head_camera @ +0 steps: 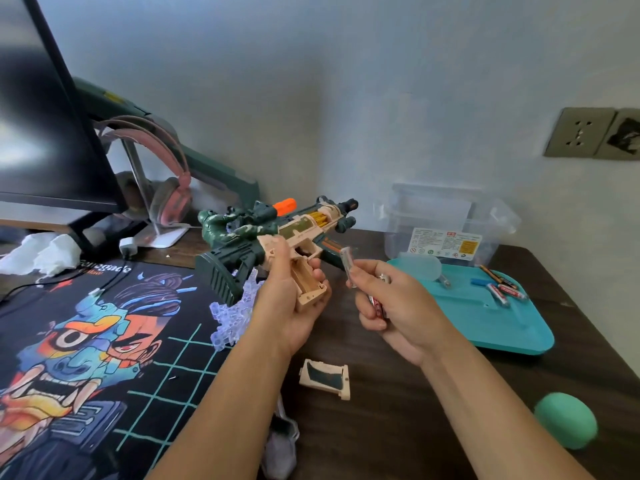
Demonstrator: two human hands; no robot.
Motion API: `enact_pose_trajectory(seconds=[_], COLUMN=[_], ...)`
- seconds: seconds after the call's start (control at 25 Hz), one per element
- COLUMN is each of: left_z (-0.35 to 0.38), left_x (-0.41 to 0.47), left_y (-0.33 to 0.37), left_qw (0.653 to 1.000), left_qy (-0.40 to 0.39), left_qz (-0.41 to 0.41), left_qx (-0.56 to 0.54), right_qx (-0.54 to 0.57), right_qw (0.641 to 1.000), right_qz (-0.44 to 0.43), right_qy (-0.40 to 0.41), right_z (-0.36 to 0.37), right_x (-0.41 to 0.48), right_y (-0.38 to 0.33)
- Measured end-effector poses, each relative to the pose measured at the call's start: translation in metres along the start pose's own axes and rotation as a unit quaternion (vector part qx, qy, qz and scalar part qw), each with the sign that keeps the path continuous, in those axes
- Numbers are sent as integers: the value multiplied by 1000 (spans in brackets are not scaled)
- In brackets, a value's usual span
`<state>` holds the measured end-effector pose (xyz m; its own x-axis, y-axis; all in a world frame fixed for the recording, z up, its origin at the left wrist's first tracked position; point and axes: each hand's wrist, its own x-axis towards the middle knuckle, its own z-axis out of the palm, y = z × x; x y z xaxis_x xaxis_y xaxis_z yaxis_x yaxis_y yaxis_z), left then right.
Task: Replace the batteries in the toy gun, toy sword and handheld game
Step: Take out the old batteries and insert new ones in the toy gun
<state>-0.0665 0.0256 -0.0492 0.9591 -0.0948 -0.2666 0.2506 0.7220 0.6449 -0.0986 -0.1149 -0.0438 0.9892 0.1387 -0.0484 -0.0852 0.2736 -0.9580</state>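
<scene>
My left hand (294,299) grips the tan handle of the green and tan toy gun (273,233), held above the desk with the open battery compartment (310,289) at the handle's end facing me. My right hand (391,306) holds batteries (348,266): one sticks up between thumb and finger, others lie in the palm. The gun's tan battery cover (325,379) lies on the desk below my hands. A translucent spiky toy piece (235,317) rests behind my left wrist, perhaps the toy sword. More batteries (507,292) lie on the teal tray (485,327).
A clear plastic box (446,223) stands behind the tray. A green rounded object (566,424) sits at the desk's right front. A printed desk mat (90,341), a monitor (45,126), pink headphones (166,188) on a stand and crumpled tissue (41,254) fill the left side.
</scene>
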Motion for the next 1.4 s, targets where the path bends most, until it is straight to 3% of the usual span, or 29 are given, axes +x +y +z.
enact_pose_trajectory(seconds=[0.2,0.6,0.76,0.88,1.08,1.28,1.4], left_z=[-11,-17,-17,-16,-13,-12,-11], left_x=[-1,-7,-8,-7,-11,-12,-13], left_y=[5,0,-3,-3,-5,-6,-10], left_qw=[999,999,999,998,998,999,999], left_qy=[16,3,5,29,28,29,28], left_qz=[27,33,45,49,40,31,24], left_qx=[15,20,27,39,36,27,22], right_qx=[56,41,-161,-337,-432,-341,-238], right_qw=[994,997,985,926,874,919,960], right_qz=[5,-18,-57,-158,-201,-146,-26], right_qy=[-92,-60,32,67,96,131,148], right_z=[14,17,21,30,42,48,47], right_x=[0,1,-3,-8,-3,1,7], right_y=[7,20,18,15,27,33,32])
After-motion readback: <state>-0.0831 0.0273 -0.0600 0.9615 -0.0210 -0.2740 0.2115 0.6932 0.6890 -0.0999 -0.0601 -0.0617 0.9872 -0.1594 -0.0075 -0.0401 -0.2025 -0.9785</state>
